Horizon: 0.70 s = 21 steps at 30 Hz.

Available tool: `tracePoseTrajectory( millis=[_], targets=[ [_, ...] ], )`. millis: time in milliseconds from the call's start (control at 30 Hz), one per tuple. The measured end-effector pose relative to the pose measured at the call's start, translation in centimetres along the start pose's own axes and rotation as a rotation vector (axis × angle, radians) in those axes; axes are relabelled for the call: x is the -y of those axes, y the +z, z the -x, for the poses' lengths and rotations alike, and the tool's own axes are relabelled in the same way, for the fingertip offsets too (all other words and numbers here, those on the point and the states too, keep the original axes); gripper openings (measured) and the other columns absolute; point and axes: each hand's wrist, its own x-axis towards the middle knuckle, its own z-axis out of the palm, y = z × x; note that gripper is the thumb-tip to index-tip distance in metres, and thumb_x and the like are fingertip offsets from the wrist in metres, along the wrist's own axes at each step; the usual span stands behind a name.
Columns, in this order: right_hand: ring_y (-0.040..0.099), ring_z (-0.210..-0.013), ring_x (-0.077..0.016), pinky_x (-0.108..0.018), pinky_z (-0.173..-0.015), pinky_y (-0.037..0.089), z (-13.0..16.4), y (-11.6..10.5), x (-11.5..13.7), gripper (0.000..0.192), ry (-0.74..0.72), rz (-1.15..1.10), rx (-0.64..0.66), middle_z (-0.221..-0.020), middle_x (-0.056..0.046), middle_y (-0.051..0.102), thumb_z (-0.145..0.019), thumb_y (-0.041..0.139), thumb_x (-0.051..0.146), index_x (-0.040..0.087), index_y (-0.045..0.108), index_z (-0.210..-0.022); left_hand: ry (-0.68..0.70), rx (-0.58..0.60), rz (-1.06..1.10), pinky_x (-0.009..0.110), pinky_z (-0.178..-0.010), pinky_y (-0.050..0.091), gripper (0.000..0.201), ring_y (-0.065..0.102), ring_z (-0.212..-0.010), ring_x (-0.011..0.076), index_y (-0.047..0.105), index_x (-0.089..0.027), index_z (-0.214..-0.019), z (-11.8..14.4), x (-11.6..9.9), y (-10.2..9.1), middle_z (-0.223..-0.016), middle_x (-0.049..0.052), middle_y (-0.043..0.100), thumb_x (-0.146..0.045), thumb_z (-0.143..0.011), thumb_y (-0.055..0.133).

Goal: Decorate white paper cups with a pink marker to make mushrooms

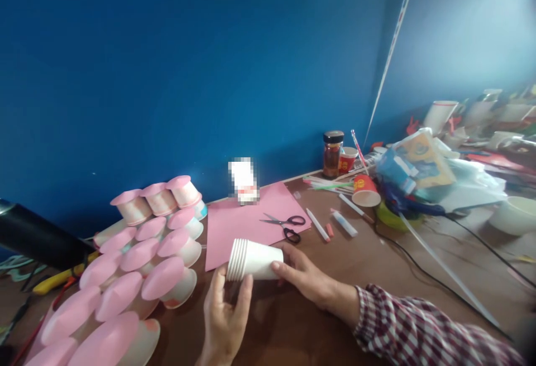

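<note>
Spanning left to right above the brown table (347, 260), by the near edge of the pink paper (238, 221), the stack of white cups (258, 259) lies sideways, its rims gripped by the left hand (226, 310), its base end by the right hand (310, 278).

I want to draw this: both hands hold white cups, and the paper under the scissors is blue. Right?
Not quite: the paper under the scissors is pink, not blue, as the head view shows. The left hand and right hand do hold white cups.
</note>
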Motion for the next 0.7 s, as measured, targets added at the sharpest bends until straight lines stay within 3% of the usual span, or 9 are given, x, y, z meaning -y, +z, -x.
tracePoseTrajectory(
  millis=[100, 167, 267, 333, 367, 433, 533, 633, 700],
  targets=[
    [0.057, -0.078, -0.0160, -0.027, -0.063, 0.049, -0.3, -0.3, 0.1, 0.044, -0.020, 0.115, 0.052, -0.093, -0.005, 0.060, -0.085, 0.055, 0.054, 0.017, 0.055, -0.110, 0.069, -0.010, -0.133, 0.025, -0.062, 0.052, 0.024, 0.063, -0.066, 0.0169, 0.059, -0.015, -0.083, 0.1, 0.5, -0.2, -0.072, 0.005, 0.066, -0.040, -0.083, 0.058],
    [0.059, -0.086, -0.0172, -0.028, -0.070, 0.050, -0.5, -1.2, 0.8, 0.042, -0.098, 0.268, 0.029, -0.101, -0.007, 0.062, -0.088, 0.054, 0.048, 0.019, 0.053, -0.117, 0.106, -0.009, -0.189, 0.023, -0.059, 0.049, 0.020, 0.061, -0.062, 0.0146, 0.058, -0.016, -0.081, 0.0, 0.8, -0.4, -0.069, 0.003, 0.064, -0.036, -0.085, 0.055],
    [0.061, -0.093, -0.0187, -0.030, -0.078, 0.049, -0.7, -4.0, 3.0, 0.037, -0.283, 0.614, -0.145, -0.109, -0.009, 0.063, -0.091, 0.051, 0.039, 0.021, 0.050, -0.123, 0.241, -0.044, -0.268, 0.022, -0.059, 0.047, 0.013, 0.059, -0.061, 0.0130, 0.057, -0.017, -0.082, -0.2, 0.8, -0.5, -0.069, 0.002, 0.062, -0.029, -0.086, 0.056],
    [0.061, -0.093, -0.0217, -0.033, -0.079, 0.047, -0.3, -6.7, 4.6, 0.032, -0.330, 1.002, -0.359, -0.108, -0.010, 0.064, -0.090, 0.052, 0.038, 0.020, 0.055, -0.116, 0.383, -0.059, -0.312, 0.023, -0.060, 0.046, 0.009, 0.056, -0.061, 0.0127, 0.055, -0.017, -0.080, -0.3, 0.5, -0.5, -0.068, 0.001, 0.058, -0.024, -0.084, 0.060],
    [0.062, -0.093, -0.0229, -0.033, -0.077, 0.046, 0.0, -8.2, 5.2, 0.029, -0.302, 1.161, -0.477, -0.105, -0.011, 0.065, -0.090, 0.050, 0.036, 0.018, 0.057, -0.112, 0.447, -0.053, -0.332, 0.024, -0.061, 0.046, 0.009, 0.055, -0.062, 0.0130, 0.054, -0.017, -0.079, -0.4, 0.3, -0.4, -0.068, 0.001, 0.057, -0.021, -0.083, 0.061],
    [0.064, -0.084, -0.0233, -0.030, -0.067, 0.044, 0.9, -11.0, 5.7, 0.030, -0.092, 1.369, -0.631, -0.093, -0.010, 0.068, -0.089, 0.050, 0.038, 0.017, 0.056, -0.110, 0.546, -0.030, -0.379, 0.027, -0.066, 0.046, 0.010, 0.055, -0.067, 0.0145, 0.053, -0.017, -0.078, -0.5, -0.1, -0.3, -0.070, 0.002, 0.055, -0.016, -0.081, 0.062],
    [0.066, -0.078, -0.0250, -0.028, -0.058, 0.039, 2.2, -13.9, 5.1, 0.030, 0.244, 1.521, -0.591, -0.087, -0.012, 0.068, -0.090, 0.047, 0.044, 0.016, 0.058, -0.097, 0.630, -0.017, -0.470, 0.030, -0.068, 0.046, 0.011, 0.055, -0.070, 0.0163, 0.054, -0.016, -0.081, -0.4, -0.5, -0.2, -0.072, 0.003, 0.055, -0.014, -0.079, 0.065],
    [0.066, -0.084, -0.0259, -0.028, -0.061, 0.039, 2.7, -15.0, 3.6, 0.027, 0.341, 1.553, -0.467, -0.092, -0.012, 0.069, -0.090, 0.049, 0.041, 0.017, 0.059, -0.096, 0.693, -0.062, -0.507, 0.030, -0.072, 0.048, 0.025, 0.058, -0.075, 0.0173, 0.055, -0.012, -0.099, -0.3, -0.5, -0.2, -0.078, 0.006, 0.061, -0.014, -0.077, 0.068],
    [0.066, -0.087, -0.0258, -0.029, -0.065, 0.041, 2.4, -15.1, 2.7, 0.024, 0.322, 1.552, -0.440, -0.094, -0.012, 0.069, -0.090, 0.050, 0.036, 0.017, 0.059, -0.101, 0.730, -0.070, -0.522, 0.030, -0.074, 0.048, 0.031, 0.059, -0.077, 0.0174, 0.054, -0.012, -0.103, -0.3, -0.6, -0.2, -0.081, 0.007, 0.062, -0.014, -0.076, 0.069]
  ],
)
